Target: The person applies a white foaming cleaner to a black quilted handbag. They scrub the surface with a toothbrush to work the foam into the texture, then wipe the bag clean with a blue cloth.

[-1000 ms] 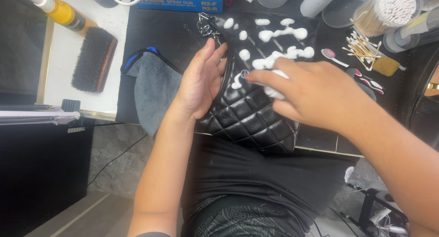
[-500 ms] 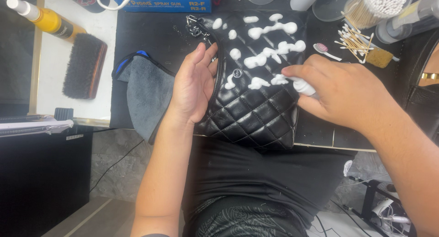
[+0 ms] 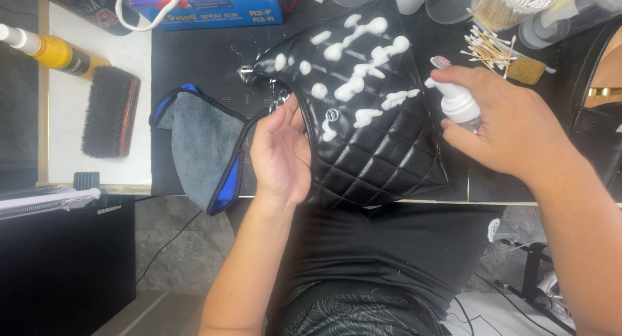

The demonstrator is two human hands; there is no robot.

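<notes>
Withdrawing right hand (image 3: 512, 125), clamped on foam bottle (image 3: 457, 103), to the right of quilted black bag (image 3: 376, 148); steadying bag's left edge with open left hand (image 3: 280, 151); foam (image 3: 353, 83) now dotting bag's upper half.

Left hand (image 3: 280, 156) is held open, palm turned inward, fingers extended upward, forearm raised from below. Right hand (image 3: 502, 125) is curled in a grip, forearm angled in from lower right.

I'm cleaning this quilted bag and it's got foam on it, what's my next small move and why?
Probably set the foam bottle down and take the grey cloth: foam blobs already cover the bag's upper half unspread, and your left hand steadies its edge beside the cloth.
</notes>
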